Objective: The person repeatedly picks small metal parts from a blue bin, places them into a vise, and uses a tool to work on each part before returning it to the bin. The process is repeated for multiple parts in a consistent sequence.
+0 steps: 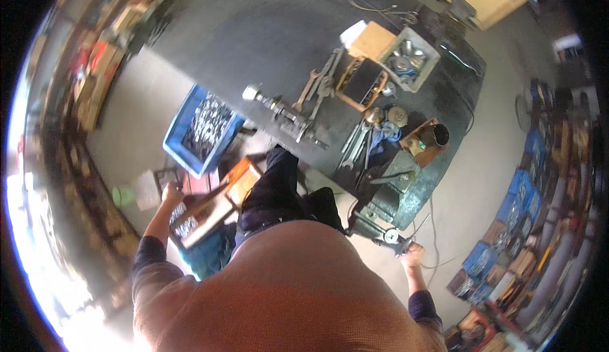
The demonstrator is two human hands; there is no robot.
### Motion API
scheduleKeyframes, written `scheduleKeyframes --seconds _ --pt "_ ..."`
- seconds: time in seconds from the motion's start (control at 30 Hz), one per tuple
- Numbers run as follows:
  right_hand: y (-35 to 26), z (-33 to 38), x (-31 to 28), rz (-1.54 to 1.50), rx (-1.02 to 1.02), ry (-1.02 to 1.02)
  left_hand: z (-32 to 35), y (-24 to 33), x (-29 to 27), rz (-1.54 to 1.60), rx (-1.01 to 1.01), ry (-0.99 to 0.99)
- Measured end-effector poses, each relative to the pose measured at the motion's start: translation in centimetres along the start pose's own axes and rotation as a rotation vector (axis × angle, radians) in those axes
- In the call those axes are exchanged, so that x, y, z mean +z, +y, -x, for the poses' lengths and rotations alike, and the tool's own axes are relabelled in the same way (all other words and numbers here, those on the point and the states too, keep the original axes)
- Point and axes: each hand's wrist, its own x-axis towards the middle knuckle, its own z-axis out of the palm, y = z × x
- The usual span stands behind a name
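Observation:
My left hand point(171, 193) is out to the left, its fingers curled closed at a small dark piece I cannot make out. It is beside a wooden frame point(206, 203) and below a blue crate point(176, 137) full of small metal parts. To the right, my right hand point(413, 254) is closed at the dark end of a metal device with a round silver face point(391, 236); its fingers hide what they grip. This device is at the near corner of the dark workbench point(254, 28). A shaft-like metal assembly point(285, 116) lies along the bench's near edge.
Wrenches point(327, 76), a grey bin point(430, 57) of metal parts, a wooden box point(361, 84) and a blue rag point(384, 135) are on the bench. Several blue bins point(480, 260) line the right side. Shelves point(73, 161) stand left. A cable point(434, 238) hangs near my right hand.

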Motion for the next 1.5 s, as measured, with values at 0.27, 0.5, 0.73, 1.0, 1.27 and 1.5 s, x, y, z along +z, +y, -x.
scheduleKeyframes --seconds 0.27,0.5,0.73,1.0,1.27,1.5 --pt "3.1 -0.4 -0.7 0.245 0.02 -0.248 25.7 -15.0 18.4 0.7 -0.587 -0.016" --pt "3.7 -0.4 -0.3 0.349 -0.015 -0.109 28.1 -16.5 21.7 0.699 -0.94 0.185" --pt "2.1 -0.8 -0.8 0.271 0.022 -0.112 29.6 -11.6 16.3 0.64 -0.964 0.188" --pt "2.0 -0.6 -1.0 0.002 -0.098 -0.122 38.2 -8.9 14.5 0.691 -1.0 0.296" --pt "2.4 -0.3 -0.6 0.061 0.112 -0.208 56.1 -13.5 19.6 0.842 -1.287 0.526" --pt "8.3 -3.8 -4.4 0.57 0.034 -0.622 71.6 -12.8 29.1 0.385 -1.586 0.219"
